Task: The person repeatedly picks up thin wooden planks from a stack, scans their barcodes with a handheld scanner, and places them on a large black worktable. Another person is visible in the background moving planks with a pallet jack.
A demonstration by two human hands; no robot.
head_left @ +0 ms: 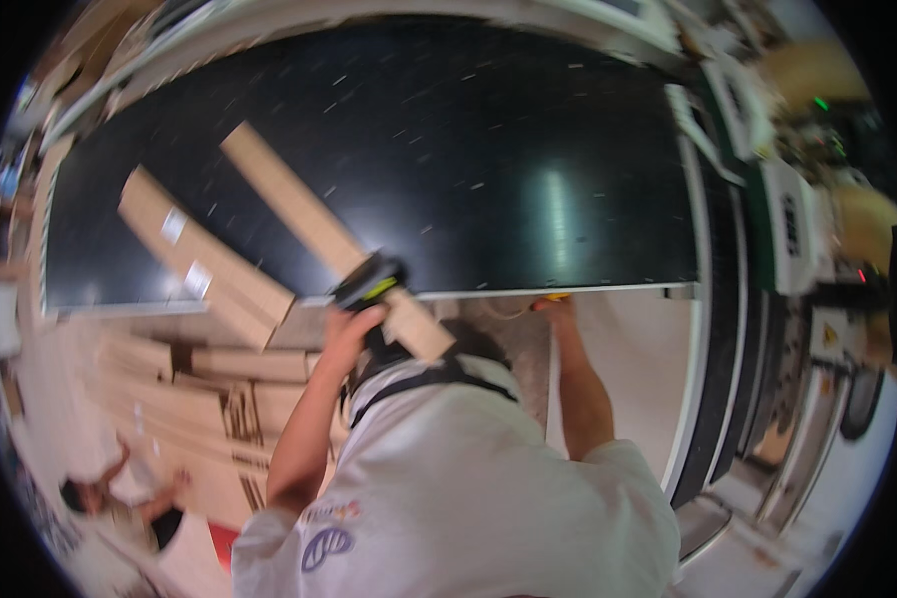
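Observation:
A narrow wood-coloured strip (289, 194) lies slantwise on the black table surface (448, 130), its near end jutting over the front edge toward my body. My left hand (349, 331) is closed at a black device with a yellow-green stripe (377, 282), which sits across the strip; blur hides its exact kind. To the left rests a wider wood-coloured piece (209, 261) with two white labels, also overhanging the front edge. My right hand (560, 307) is at the table's front edge, its fingers closed around a small orange-yellow thing (553, 297), too blurred to name.
Stacked wood-coloured boards (179, 399) stand below the table on the left, with another person (135, 493) beside them. A white and dark machine (787, 219) with rails borders the table's right side. Small pale scraps dot the black surface.

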